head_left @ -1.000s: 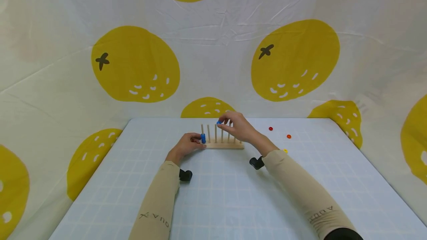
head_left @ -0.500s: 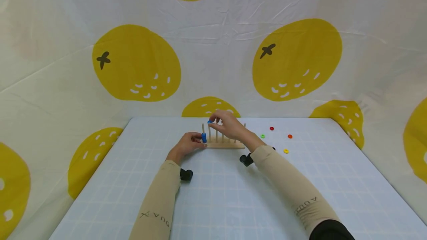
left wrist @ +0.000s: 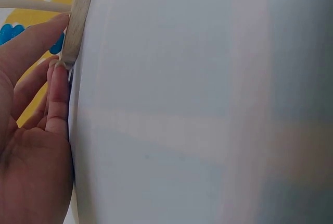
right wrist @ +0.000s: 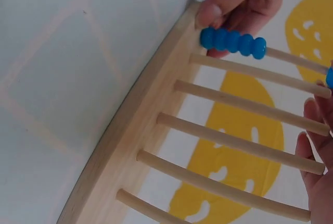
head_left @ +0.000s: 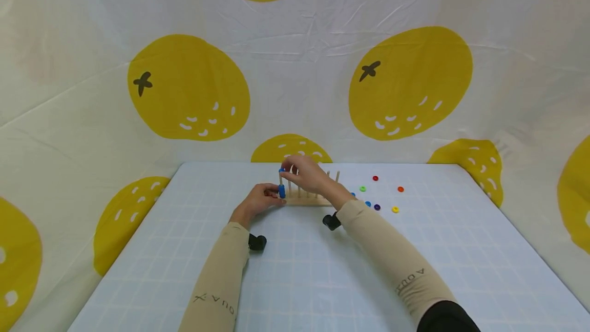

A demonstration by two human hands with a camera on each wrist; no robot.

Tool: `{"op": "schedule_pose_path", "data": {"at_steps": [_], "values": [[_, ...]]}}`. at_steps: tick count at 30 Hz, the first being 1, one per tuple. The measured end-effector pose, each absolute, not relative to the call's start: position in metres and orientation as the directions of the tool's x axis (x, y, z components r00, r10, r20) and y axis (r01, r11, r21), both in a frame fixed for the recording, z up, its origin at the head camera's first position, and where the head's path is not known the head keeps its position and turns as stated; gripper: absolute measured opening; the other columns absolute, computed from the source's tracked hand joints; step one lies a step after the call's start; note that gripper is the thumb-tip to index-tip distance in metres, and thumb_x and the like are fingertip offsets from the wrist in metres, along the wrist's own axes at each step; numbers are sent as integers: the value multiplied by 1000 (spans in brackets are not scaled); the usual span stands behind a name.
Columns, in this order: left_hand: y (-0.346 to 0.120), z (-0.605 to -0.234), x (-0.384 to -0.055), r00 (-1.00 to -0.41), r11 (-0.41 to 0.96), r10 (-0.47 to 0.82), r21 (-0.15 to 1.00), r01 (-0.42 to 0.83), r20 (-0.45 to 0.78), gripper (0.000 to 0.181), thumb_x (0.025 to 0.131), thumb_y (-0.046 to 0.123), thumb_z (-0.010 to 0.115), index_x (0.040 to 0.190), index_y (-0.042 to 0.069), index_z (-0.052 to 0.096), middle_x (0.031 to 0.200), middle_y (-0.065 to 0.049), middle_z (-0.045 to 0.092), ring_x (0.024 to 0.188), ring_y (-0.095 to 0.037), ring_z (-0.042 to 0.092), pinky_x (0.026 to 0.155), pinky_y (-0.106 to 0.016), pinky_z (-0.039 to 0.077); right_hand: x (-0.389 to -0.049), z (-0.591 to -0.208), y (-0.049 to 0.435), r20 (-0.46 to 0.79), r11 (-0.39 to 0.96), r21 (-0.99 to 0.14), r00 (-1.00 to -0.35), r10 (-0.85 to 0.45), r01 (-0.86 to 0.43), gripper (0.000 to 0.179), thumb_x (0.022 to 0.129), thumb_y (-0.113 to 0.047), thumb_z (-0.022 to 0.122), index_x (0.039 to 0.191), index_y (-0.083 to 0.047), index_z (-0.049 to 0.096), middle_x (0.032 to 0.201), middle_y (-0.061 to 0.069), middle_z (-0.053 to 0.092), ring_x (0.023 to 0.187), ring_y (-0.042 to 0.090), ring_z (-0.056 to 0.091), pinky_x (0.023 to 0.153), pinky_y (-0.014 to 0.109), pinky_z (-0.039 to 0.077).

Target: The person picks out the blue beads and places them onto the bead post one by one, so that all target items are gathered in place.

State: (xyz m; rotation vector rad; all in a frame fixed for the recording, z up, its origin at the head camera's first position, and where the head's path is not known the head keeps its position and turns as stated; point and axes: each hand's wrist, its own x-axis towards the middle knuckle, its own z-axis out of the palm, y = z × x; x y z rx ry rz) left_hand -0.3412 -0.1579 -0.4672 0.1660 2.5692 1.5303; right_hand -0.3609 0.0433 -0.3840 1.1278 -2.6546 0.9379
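Note:
A wooden peg rack (head_left: 311, 202) with a row of upright pegs stands near the table's far side. My left hand (head_left: 260, 199) holds the left end of its base, thumb on the wood and fingertips at the end in the left wrist view. Several blue rings (right wrist: 232, 41) are stacked at the bottom of the leftmost peg. Between thumb and fingers, my right hand (head_left: 306, 173) pinches another blue ring (head_left: 281, 170) at the top of that same peg. The other pegs, seen in the right wrist view, bear no rings where they show.
Loose rings lie on the table right of the rack: red (head_left: 375, 178), orange (head_left: 400, 189), green (head_left: 362, 188), yellow (head_left: 395, 209), purple (head_left: 377, 207) and blue (head_left: 367, 204). Behind the table hangs a white cloth (head_left: 299, 91) with yellow fruit prints.
My right hand has carried the blue ring left, from above the middle pegs to the top of the leftmost peg. More loose rings show past the sleeve. My left hand has stayed put.

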Motion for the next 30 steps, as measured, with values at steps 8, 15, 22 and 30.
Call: {"op": "schedule_pose_path", "data": {"at_steps": [8,15,22,30], "values": [[-160,-465,-339,-983,476,179,878,44,-48,43,87,16,84,124,0,69,92,-7,67,86,-19,57,85,-32,47,-362,-386,38,313,548,-495,-727,-612,-674,20,102,-24,65,113,-7,69,103,3,69,88,16,60,76,25,51],[-158,-466,-339,-982,474,190,878,68,-26,40,86,11,83,121,-1,69,86,-6,66,80,-16,57,79,-28,46,-360,-390,37,310,571,-470,-732,-607,-673,18,101,-24,68,110,-8,71,99,2,69,85,15,60,73,26,51],[-158,-468,-340,-983,476,185,877,72,-20,40,85,11,84,121,-1,70,86,-6,67,80,-16,57,79,-28,47,-360,-393,37,312,581,-464,-737,-600,-669,19,101,-24,67,112,-9,71,99,2,69,84,15,60,72,26,50],[-159,-468,-341,-982,474,190,878,74,-20,41,85,11,84,121,-2,70,88,-7,69,81,-16,59,82,-30,48,-359,-391,38,309,564,-478,-730,-609,-673,20,102,-24,66,113,-8,70,106,3,69,94,20,62,81,31,52]]}}
